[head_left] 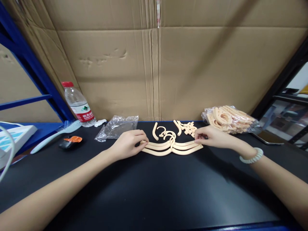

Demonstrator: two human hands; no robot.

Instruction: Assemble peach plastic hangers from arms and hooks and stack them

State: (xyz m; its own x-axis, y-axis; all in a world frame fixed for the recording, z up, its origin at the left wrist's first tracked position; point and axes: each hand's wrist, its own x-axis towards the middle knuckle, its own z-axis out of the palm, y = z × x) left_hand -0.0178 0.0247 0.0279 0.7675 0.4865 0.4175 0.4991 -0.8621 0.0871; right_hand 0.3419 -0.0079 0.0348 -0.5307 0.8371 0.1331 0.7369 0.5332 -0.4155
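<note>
Several cream plastic clothes hangers (158,153) lie nested on the black table, their hooks bunched together at the middle. My left hand (130,143) is closed, thumb and fingers pinching the left end of the rearmost hanger. At its right end, my right hand (211,136) pinches the same hanger with curled fingers. Just behind the hangers are a loose hook piece (161,131) and a curved arm piece (155,132). Another arm piece (177,127) lies beside a small heap of cream connector parts (189,129), close to my right hand.
A clear bag of more cream parts (228,119) sits at the back right. On the left are a crumpled plastic bag (117,127), a water bottle (80,107), a pale blue brush (57,134) and a black-and-orange object (71,141). Cardboard (115,73) stands behind the table.
</note>
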